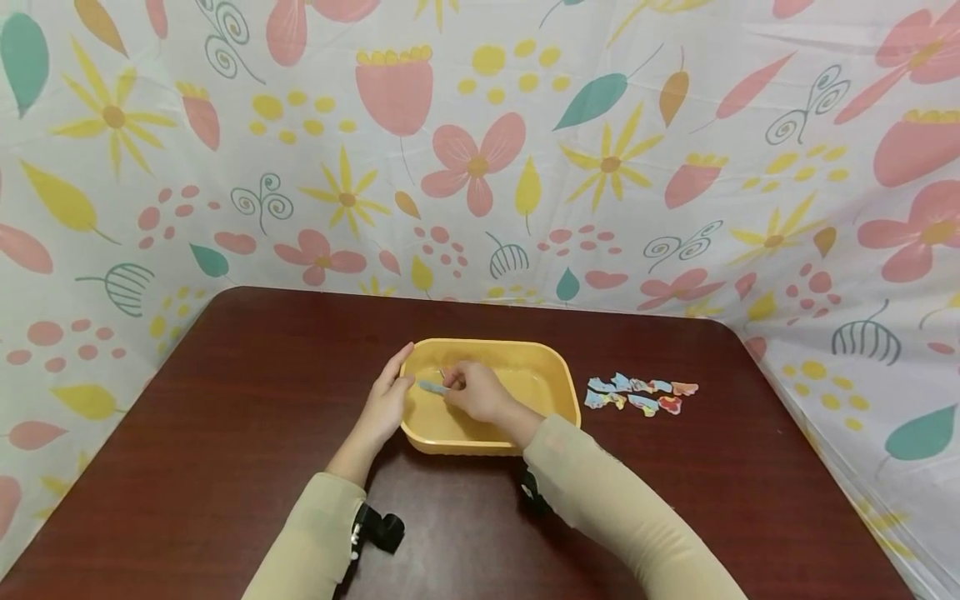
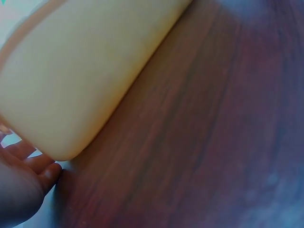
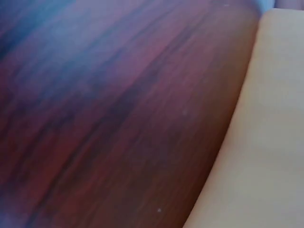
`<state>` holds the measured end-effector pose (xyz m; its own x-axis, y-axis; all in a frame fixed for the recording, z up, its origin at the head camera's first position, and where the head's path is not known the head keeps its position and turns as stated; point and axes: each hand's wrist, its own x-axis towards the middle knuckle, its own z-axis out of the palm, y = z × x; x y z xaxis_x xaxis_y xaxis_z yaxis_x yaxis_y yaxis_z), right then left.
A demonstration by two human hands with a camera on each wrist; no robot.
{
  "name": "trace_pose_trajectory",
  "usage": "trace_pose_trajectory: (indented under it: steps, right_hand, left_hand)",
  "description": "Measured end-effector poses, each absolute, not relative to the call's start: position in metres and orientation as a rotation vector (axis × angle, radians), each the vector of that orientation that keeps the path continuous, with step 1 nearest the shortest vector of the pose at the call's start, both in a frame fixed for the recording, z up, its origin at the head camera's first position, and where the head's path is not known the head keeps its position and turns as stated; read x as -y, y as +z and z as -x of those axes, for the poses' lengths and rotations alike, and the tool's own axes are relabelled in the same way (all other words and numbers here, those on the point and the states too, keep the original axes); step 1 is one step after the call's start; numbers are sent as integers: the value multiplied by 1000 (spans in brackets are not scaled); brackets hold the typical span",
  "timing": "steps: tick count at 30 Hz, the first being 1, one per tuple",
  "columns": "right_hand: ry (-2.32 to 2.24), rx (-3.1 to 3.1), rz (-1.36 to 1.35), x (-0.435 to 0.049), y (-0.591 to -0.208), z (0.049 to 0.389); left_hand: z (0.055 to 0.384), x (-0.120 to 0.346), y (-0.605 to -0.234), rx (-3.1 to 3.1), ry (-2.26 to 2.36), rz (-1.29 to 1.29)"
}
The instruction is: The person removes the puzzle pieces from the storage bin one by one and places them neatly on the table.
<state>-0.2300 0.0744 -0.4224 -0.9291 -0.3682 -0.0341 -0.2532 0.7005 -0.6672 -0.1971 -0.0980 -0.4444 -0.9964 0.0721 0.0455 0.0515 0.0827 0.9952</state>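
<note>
A yellow plastic basin (image 1: 491,447) stands on the dark wooden table. My left hand (image 1: 382,404) grips its left rim, thumb over the edge and fingers along the outside. In the left wrist view, the fingers (image 2: 40,164) lie against the basin's corner. My right hand (image 1: 480,392) is over the inside of the basin and pinches a small, flat, light-blue piece (image 1: 432,387) between thumb and fingers. The right wrist view shows only the basin's outer wall (image 3: 266,128) and the tabletop, with the right hand out of sight.
Right of the basin lie several small printed cut-out pieces (image 1: 643,403) in two loose rows. The reddish-brown table (image 1: 247,392) ends at the back against a patterned cloth (image 1: 480,167). A black wrist camera (image 1: 386,532) sits on the left forearm.
</note>
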Motion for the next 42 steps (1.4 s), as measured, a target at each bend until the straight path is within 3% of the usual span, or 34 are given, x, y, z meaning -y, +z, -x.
trace_pose_trajectory:
  steps: [24, 42]
  right_hand:
    - [-1501, -2325, 356, -122, -393, 218]
    - [-1685, -2430, 340, -176, -374, 205]
  left_hand:
    - [197, 95, -449, -2317, 2113, -173]
    - [197, 99, -444, -2341, 2114, -179]
